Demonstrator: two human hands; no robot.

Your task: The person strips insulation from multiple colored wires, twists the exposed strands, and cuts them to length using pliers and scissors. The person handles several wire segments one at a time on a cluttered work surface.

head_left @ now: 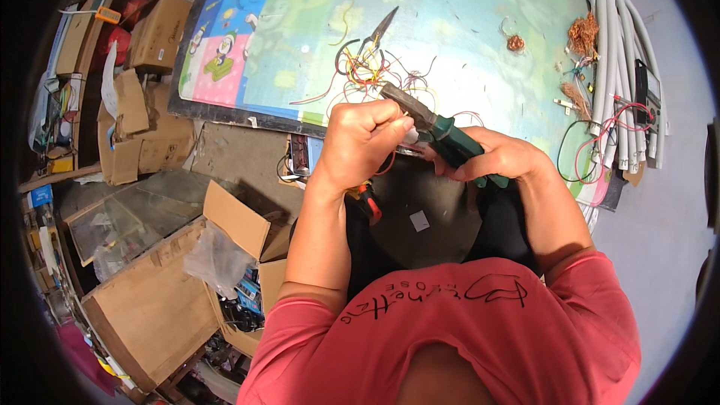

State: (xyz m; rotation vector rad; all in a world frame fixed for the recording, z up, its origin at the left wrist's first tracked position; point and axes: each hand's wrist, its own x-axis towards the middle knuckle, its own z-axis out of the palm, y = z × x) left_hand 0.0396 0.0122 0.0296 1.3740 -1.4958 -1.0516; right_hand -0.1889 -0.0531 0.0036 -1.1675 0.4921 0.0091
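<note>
Dark lettering [435, 296] on red shirt [442, 322]. Pliers [444, 136]: green handles [463, 151], metal head [407, 105]. Right hand [504, 154] gripping pliers; left hand [361, 139] closed, contents hidden.

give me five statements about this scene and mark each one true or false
1. The right hand grips green-handled pliers; the left hand is curled nearby. True.
2. The scissors are in the left hand. False: they lie on the table among thin wires.
3. A copper wire clump lies toward the table's right side. True.
4. The shirt is blue. False: it is red.
5. An opened cardboard box is on the left. True.
</note>
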